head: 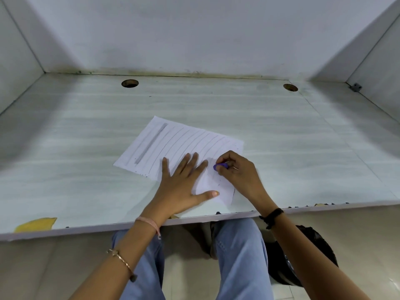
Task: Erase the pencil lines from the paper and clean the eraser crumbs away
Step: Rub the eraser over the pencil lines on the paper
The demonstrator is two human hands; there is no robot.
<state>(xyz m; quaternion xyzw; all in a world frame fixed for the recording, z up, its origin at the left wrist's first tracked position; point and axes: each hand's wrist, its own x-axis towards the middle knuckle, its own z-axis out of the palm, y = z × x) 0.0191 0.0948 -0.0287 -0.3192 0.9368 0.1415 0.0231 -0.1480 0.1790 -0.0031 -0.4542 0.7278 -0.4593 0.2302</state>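
Observation:
A white sheet of paper point(173, 144) lies tilted on the pale desk point(86, 148), ruled with several long pencil lines and one broad grey smear near its far left edge. My left hand point(184, 182) lies flat on the sheet's near part, fingers spread, pressing it down. Just to its right, my right hand point(236, 172) pinches a small purple eraser point(219, 166) whose tip touches the paper near the right edge. The strip under the eraser looks mostly blank, with a short pencil mark left at the near corner. Tiny dark crumbs dot the paper's near left edge.
White partition walls enclose the desk at the back and both sides. Two round cable holes point(129, 83) point(290, 87) sit near the back edge. A yellow scrap point(35, 224) lies at the front left corner. A dark bag point(303, 256) rests on the floor beside my legs.

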